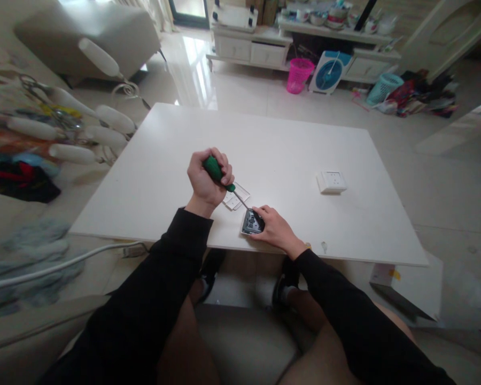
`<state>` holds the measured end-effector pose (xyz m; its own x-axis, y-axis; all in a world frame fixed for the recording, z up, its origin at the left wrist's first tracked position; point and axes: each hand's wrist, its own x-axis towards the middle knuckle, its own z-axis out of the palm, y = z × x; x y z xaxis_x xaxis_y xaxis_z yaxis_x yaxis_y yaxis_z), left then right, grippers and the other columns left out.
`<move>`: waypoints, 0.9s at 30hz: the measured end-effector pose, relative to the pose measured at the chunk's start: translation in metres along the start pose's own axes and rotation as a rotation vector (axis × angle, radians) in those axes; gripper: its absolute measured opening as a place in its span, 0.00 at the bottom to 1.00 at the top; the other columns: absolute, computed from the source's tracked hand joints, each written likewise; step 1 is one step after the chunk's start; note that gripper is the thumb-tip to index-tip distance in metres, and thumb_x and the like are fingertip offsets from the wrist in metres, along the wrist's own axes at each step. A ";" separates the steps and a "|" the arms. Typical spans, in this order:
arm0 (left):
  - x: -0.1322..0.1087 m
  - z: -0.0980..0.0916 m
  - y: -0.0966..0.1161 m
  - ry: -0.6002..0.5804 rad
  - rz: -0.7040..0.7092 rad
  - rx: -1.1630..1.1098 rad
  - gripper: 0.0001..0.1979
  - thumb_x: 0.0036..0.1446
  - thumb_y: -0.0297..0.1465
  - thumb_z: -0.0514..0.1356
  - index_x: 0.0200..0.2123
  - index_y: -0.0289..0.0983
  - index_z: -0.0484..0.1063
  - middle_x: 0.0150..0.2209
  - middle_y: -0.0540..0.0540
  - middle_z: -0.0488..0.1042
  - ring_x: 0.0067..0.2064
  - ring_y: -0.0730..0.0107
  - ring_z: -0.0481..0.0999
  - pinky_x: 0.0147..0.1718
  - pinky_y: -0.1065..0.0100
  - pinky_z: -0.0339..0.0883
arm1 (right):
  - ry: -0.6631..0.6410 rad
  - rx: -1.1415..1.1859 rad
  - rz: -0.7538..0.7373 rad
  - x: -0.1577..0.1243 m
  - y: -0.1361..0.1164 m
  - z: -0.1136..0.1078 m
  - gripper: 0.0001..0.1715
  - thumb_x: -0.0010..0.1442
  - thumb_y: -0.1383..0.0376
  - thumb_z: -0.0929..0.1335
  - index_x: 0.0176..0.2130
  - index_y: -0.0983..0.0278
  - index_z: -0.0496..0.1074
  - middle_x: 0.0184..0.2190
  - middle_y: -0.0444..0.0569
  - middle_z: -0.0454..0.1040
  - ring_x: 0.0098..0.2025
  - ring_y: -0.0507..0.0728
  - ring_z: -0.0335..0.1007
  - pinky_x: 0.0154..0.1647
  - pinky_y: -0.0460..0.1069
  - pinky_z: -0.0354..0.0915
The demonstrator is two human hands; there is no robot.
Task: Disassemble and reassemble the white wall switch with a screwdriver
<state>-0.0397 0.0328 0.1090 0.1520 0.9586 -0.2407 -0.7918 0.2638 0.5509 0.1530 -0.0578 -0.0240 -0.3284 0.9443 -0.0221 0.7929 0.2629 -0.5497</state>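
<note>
My left hand (209, 179) is closed around the green handle of a screwdriver (214, 168). Its metal shaft slants down to the right, and the tip meets the upper edge of a wall socket (253, 222) with its black inner side facing up. My right hand (274, 229) grips that socket from the right, thumb and fingers on its edges, against the white table (288, 155). Behind the shaft lies a white socket cover plate (234, 199), partly hidden by my left hand. Whether the tip sits in a screw or slot is too small to tell.
Another white socket on a box (332, 182) stands to the right on the table. A small key-like piece (324, 247) lies near the front edge. A lamp with white shades (104, 120) reaches close to the table's left side. A pink basket (300, 75) and a blue fan (329, 73) stand beyond.
</note>
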 end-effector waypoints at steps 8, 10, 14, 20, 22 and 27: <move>-0.002 0.001 -0.002 -0.013 -0.057 0.011 0.27 0.66 0.49 0.54 0.20 0.37 0.60 0.17 0.53 0.60 0.13 0.80 0.58 0.12 0.75 0.50 | 0.011 0.010 -0.010 0.002 0.000 0.002 0.47 0.51 0.55 0.80 0.64 0.63 0.67 0.55 0.57 0.72 0.55 0.66 0.69 0.58 0.59 0.69; -0.003 0.001 -0.002 -0.028 -0.069 0.021 0.27 0.66 0.48 0.54 0.20 0.37 0.60 0.17 0.53 0.60 0.13 0.79 0.58 0.12 0.74 0.50 | 0.016 0.027 -0.016 0.002 0.001 0.002 0.47 0.51 0.55 0.80 0.65 0.61 0.67 0.55 0.56 0.72 0.55 0.66 0.68 0.58 0.59 0.69; -0.004 0.001 -0.003 -0.072 -0.099 0.067 0.27 0.67 0.46 0.52 0.19 0.38 0.60 0.16 0.52 0.59 0.13 0.78 0.58 0.12 0.73 0.49 | 0.009 0.036 -0.033 0.002 0.001 0.000 0.46 0.51 0.57 0.80 0.65 0.59 0.67 0.55 0.55 0.71 0.55 0.66 0.68 0.58 0.60 0.68; -0.005 0.001 -0.005 -0.086 -0.185 0.099 0.26 0.66 0.47 0.53 0.20 0.38 0.61 0.16 0.52 0.59 0.13 0.77 0.58 0.11 0.73 0.48 | 0.013 -0.003 -0.077 0.001 -0.004 -0.005 0.47 0.50 0.60 0.80 0.65 0.56 0.66 0.56 0.53 0.71 0.56 0.65 0.66 0.59 0.60 0.68; -0.005 0.000 -0.006 -0.099 -0.201 0.102 0.26 0.66 0.48 0.54 0.20 0.38 0.61 0.16 0.52 0.59 0.13 0.77 0.58 0.11 0.73 0.48 | 0.016 -0.014 -0.084 0.001 -0.005 -0.006 0.48 0.50 0.61 0.80 0.65 0.56 0.66 0.56 0.53 0.70 0.57 0.65 0.66 0.59 0.60 0.68; -0.004 -0.002 -0.009 -0.152 -0.224 0.120 0.26 0.65 0.47 0.56 0.20 0.38 0.60 0.16 0.52 0.59 0.13 0.78 0.57 0.12 0.73 0.47 | 0.005 -0.016 -0.082 0.002 -0.004 -0.005 0.48 0.50 0.59 0.81 0.65 0.58 0.65 0.55 0.54 0.70 0.56 0.65 0.65 0.59 0.60 0.68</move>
<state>-0.0344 0.0262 0.1030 0.4088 0.8779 -0.2495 -0.6546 0.4725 0.5901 0.1522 -0.0559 -0.0175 -0.3897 0.9206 0.0267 0.7717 0.3422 -0.5361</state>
